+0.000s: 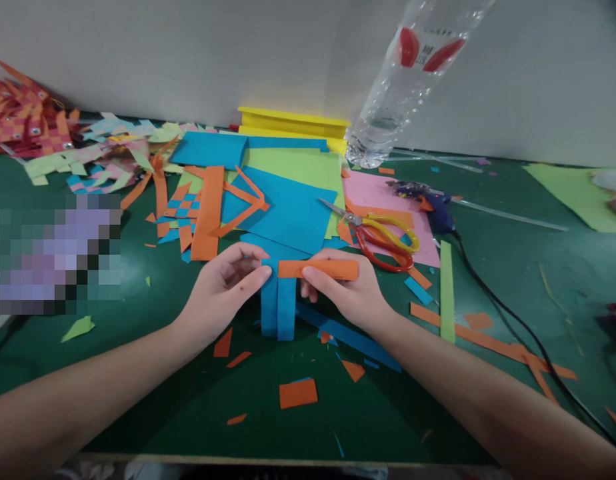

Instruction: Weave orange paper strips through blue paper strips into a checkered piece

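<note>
Between thumb and fingers, my left hand pinches the top of some folded blue paper strips, which hang down side by side. An orange paper strip lies level across the top of the blue ones, forming a T-like shape. My right hand grips this orange strip, its thumb pressed on the front. Both hands are closed and hold the paper just above the table. Under the right forearm a long blue strip lies partly covered. The fingertips behind the paper are hidden.
Scissors with red and yellow handles rest on blue and pink paper. A glue gun trails its black cord to the right. A water bottle stands behind. Woven paper pieces heap at the left; orange scraps lie in front.
</note>
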The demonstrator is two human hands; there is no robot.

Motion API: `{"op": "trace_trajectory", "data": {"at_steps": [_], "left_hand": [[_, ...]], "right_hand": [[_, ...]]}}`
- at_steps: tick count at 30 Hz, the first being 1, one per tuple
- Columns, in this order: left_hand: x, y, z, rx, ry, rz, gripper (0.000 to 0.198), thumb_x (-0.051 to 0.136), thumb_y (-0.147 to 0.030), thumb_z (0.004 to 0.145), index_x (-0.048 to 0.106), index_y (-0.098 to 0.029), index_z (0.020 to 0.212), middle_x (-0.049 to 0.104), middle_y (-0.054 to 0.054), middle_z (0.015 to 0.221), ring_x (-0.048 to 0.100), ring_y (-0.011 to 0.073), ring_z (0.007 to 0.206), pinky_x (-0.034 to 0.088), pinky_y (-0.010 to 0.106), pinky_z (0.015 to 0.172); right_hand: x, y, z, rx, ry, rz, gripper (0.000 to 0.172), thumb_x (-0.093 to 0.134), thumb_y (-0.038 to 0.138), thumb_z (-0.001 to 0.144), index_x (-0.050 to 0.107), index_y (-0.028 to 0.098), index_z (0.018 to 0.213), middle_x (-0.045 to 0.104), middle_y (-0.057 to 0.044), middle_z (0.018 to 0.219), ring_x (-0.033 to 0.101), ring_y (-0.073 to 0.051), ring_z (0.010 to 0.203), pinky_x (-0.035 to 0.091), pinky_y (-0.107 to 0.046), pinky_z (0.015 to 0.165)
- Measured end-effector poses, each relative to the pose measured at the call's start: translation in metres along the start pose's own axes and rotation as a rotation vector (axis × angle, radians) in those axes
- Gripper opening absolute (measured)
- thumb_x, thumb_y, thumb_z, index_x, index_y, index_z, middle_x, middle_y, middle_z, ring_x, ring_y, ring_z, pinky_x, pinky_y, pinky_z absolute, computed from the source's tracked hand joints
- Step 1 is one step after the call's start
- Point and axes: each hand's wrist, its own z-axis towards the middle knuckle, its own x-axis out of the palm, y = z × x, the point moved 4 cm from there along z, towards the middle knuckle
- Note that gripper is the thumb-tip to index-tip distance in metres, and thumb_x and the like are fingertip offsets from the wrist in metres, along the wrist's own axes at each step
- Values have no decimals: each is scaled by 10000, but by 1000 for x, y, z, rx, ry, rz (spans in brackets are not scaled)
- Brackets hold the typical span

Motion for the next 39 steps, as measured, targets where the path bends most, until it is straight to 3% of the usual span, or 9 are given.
{"op": "trace_trajectory", "data": {"at_steps": [5,10,15,21,28,33,37,39], "left_hand": [[3,-5,-2,28,93,162,209,630,-363,859,659,-258,1037,499,-30,648,422,103,538,344,191,473],[5,-7,-3,60,140,249,243,607,-378,860,695,-266,1058,456,-29,596,405,123,530,334,216,475],[6,-9,-3,57,132,246,259,608,-363,853,703,-271,1076,416,-43,552,353,112,481,298,212,443],[6,-7,-2,58,136,258,270,606,-400,854,705,-263,1065,542,-11,635,435,129,527,332,224,475],[3,-6,-3,59,128,251,260,567,-414,892,711,-302,1077,479,-28,572,379,125,487,295,233,454],[-2,3,-2,19,86,253,291,525,-448,915,720,-295,1067,668,15,795,555,177,642,372,247,502],[-3,3,-2,46,56,268,274,538,-426,908,733,-283,1037,709,20,958,611,205,797,443,252,599],[-2,0,-1,69,54,273,268,531,-408,915,732,-288,1046,707,16,953,595,182,752,443,246,610]], "right_hand": [[1,-3,0,32,32,35,218,659,333,843,633,166,706,662,16,626,577,-73,494,472,-200,499],[2,-3,0,67,62,39,217,662,328,836,626,168,694,661,17,611,573,-75,495,469,-201,502],[2,-4,0,78,73,60,208,669,324,830,628,170,695,664,17,610,574,-76,497,465,-200,500],[2,-5,1,76,71,53,208,668,325,829,628,171,695,660,21,607,571,-75,496,469,-202,503],[2,-5,1,66,80,54,219,653,337,847,627,172,705,656,21,622,573,-70,503,468,-196,509],[1,-4,1,69,80,35,240,645,354,851,621,174,695,657,20,630,579,-76,510,478,-208,522],[2,-4,2,71,83,35,238,648,355,847,620,177,691,656,21,625,578,-76,506,480,-208,515],[2,-4,2,75,84,31,235,647,350,848,622,178,689,657,21,626,579,-76,508,481,-208,518]]}}
